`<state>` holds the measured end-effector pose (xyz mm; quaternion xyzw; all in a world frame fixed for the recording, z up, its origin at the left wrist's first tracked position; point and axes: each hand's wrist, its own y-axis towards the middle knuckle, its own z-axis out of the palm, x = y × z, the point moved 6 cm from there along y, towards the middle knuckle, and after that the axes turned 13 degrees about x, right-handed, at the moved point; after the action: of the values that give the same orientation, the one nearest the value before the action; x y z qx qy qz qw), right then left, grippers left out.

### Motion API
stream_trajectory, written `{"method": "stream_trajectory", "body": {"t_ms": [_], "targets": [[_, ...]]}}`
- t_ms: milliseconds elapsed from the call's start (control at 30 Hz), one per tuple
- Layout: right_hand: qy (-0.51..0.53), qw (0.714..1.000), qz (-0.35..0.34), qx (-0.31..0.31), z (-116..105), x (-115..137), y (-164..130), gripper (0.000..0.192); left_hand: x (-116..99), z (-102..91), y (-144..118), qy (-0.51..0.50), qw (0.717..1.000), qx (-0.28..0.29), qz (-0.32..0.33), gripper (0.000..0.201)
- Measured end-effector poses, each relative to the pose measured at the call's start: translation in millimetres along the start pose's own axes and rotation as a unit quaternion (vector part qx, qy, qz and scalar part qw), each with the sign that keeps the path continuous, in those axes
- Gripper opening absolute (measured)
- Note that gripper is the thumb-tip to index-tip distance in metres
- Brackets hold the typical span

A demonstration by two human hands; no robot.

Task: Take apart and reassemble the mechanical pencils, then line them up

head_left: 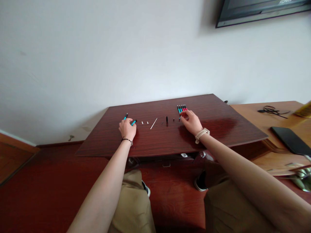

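Observation:
On the left of the dark table, my left hand (128, 128) is closed, with a blue-and-black pen piece (133, 122) sticking out between thumb and forefinger. Another blue-and-black pen (125, 116) shows just beyond its fingers. My right hand (191, 122) rests on the right side, thumb and forefinger pinched at a small blue pen part (179, 119). Between the hands lie two small white pieces (145, 122), a thin white refill (154, 123), a tiny spring-like piece (162, 123), a black grip (167, 119) and a small tip (173, 119).
Behind my right hand, several blue and red pens (182, 107) lie side by side on the table (150, 142). A lighter wooden desk (252, 113) at right carries a black cable (272, 110) and a dark phone-like slab (291, 139). A screen (262, 11) hangs above.

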<state>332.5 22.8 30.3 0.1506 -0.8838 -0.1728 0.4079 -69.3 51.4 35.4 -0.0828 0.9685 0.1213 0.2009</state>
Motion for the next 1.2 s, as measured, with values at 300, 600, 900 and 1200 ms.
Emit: {"method": "stream_trajectory", "body": {"t_ms": [300, 600, 900, 1200], "targets": [[-0.133, 0.99, 0.023, 0.043, 23, 0, 12, 0.051, -52, -0.5, -24, -0.015, 0.988, -0.021, 0.152, 0.017], [-0.132, 0.989, 0.021, 0.063, 49, 21, 27, 0.049, -101, 11.2, -47, -0.046, 0.968, -0.015, 0.248, 0.02], [-0.13, 0.99, 0.049, 0.039, 64, 28, 34, 0.03, -133, 14.3, -63, -0.057, 0.961, -0.013, 0.27, 0.02], [-0.065, 0.998, 0.011, 0.017, 60, 31, 38, 0.011, -141, 16.8, -65, -0.085, 0.957, -0.017, 0.278, 0.017]]}}
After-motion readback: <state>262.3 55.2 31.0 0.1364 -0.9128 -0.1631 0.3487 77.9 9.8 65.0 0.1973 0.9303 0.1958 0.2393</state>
